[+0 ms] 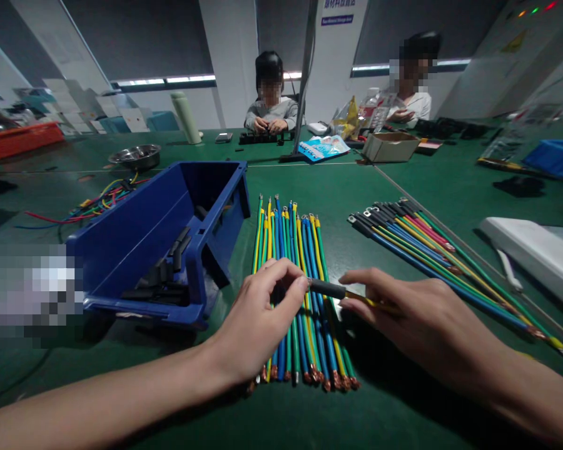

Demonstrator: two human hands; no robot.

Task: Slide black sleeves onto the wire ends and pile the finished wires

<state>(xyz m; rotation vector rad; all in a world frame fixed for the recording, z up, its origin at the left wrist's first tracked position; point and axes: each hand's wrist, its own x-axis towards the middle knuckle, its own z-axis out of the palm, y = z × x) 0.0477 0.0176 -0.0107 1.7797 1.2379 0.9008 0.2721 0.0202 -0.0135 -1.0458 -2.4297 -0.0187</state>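
Over a row of blue and yellow-green cables (304, 262) I hold one cable (368, 301) crosswise. A black sleeve (327, 287) sits around it near its left end. My left hand (258, 312) is closed, thumb and index finger pinching that end, where a bit of metal shows at the fingertips. My right hand (417, 312) grips the yellow-green length, which runs back under its fingers; the index finger is lifted off the sleeve. The row's far ends carry metal lugs and its near ends show bare copper. A blue bin (136, 219) at left contains several loose black sleeves (162, 278).
Cables with black-sleeved ends (417, 250) lie fanned out at right, beside a white device (535, 256). Behind the bin are a metal bowl (136, 156) and thin coloured wires (103, 200). Two people sit across the green table (263, 178). A metal post (304, 81) stands mid-table.
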